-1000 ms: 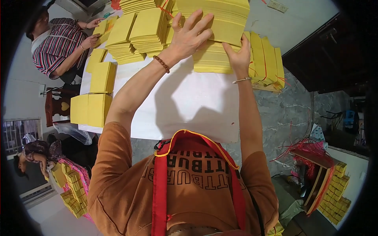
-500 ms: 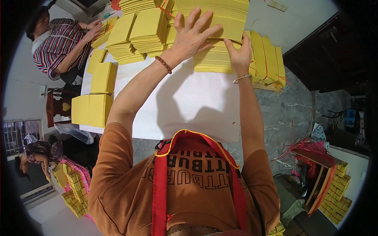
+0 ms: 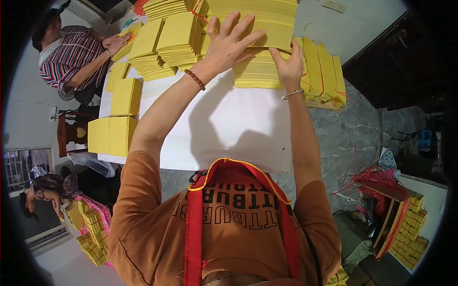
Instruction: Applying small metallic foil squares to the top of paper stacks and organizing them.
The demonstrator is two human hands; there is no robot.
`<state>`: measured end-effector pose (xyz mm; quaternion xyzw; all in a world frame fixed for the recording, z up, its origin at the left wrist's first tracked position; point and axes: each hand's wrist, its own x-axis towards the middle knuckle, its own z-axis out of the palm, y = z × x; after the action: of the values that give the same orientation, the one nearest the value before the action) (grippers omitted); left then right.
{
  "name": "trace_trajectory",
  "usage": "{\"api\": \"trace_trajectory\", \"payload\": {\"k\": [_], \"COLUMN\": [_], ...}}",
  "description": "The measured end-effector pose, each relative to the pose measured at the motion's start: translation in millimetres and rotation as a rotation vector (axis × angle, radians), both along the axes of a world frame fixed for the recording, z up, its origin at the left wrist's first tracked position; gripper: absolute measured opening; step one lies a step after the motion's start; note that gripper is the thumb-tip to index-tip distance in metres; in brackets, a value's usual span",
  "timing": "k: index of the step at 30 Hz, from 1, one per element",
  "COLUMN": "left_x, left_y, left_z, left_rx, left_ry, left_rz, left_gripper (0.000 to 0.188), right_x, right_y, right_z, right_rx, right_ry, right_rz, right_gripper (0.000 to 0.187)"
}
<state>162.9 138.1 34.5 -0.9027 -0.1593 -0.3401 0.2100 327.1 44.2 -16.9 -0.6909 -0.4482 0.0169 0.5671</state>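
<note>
At the far side of the table, a tall stack of yellow paper sheets (image 3: pixel 272 33) leans over a lower stack of yellow paper (image 3: pixel 257 71). My left hand (image 3: pixel 230 45) lies on its left part with fingers spread and stretched out. At the right corner, my right hand (image 3: pixel 289 63) grips the upper stack's edge, its thumb at the near side and fingers round the right side. Some of those fingertips are hidden. Left of my hands stand more yellow paper stacks (image 3: pixel 177 35); a red string (image 3: pixel 199 15) lies among them.
Yellow bundles tied with red string (image 3: pixel 320 71) stand at the right. Smaller yellow stacks (image 3: pixel 125 97) line the white tabletop's (image 3: pixel 238 128) left edge. A co-worker in a striped shirt (image 3: pixel 71 57) sits far left; another person (image 3: pixel 50 188) bends lower left. Red strings (image 3: pixel 377 178) hang over a cabinet at right.
My hands keep their place on the stack, with only a very slight shift. The striped-shirt co-worker's hands have come together over the yellow paper.
</note>
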Motion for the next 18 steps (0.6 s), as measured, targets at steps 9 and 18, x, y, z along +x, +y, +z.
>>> {"api": "trace_trajectory", "payload": {"k": [9, 18], "left_x": [-0.8, 0.7], "left_y": [-1.5, -2.6], "left_z": [3.0, 1.9], "left_rx": [0.003, -0.041], "left_ry": [-0.010, -0.016], "left_rz": [-0.020, -0.020], "left_gripper": [0.069, 0.069], "right_x": [-0.4, -1.9], "right_y": [-1.3, -2.5], "right_z": [2.3, 4.6], "right_rx": [-0.010, -0.012], "right_ry": [0.012, 0.010], "right_rz": [0.000, -0.009], "right_gripper": [0.060, 0.059]}}
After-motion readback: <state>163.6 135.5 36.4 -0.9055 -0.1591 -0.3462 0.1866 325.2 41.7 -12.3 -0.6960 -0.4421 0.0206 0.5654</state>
